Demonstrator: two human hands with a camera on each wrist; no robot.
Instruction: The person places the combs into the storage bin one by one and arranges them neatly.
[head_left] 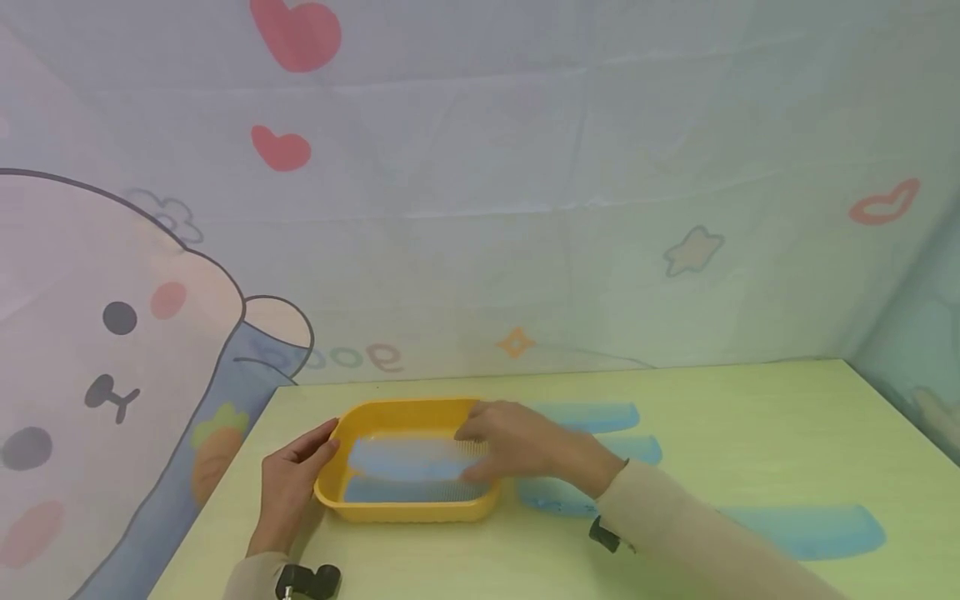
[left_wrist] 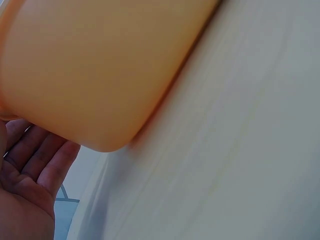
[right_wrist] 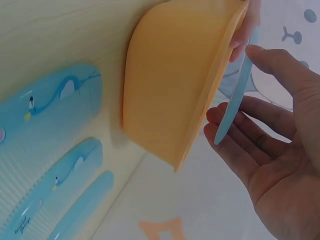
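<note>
A yellow plastic basket (head_left: 408, 513) stands on the table, and my left hand (head_left: 291, 483) grips its left rim, thumb on top and fingers outside. In the left wrist view those fingers (left_wrist: 55, 160) lie against the basket's outer wall. Over the basket, my right hand (head_left: 517, 446) pinches a light-blue comb (right_wrist: 234, 100) between thumb and fingertips. This comb, slightly blurred in the head view, is lengthwise above the basket's floor. A second blue comb (head_left: 397, 490) lies inside along the near wall.
Several more blue combs lie on the table right of the basket: one at the back (head_left: 600, 416), one (head_left: 641, 450) and another (head_left: 555, 497) partly behind my right arm, and one farther right (head_left: 810, 533). A printed cloth wall (head_left: 480, 275) rises behind the table.
</note>
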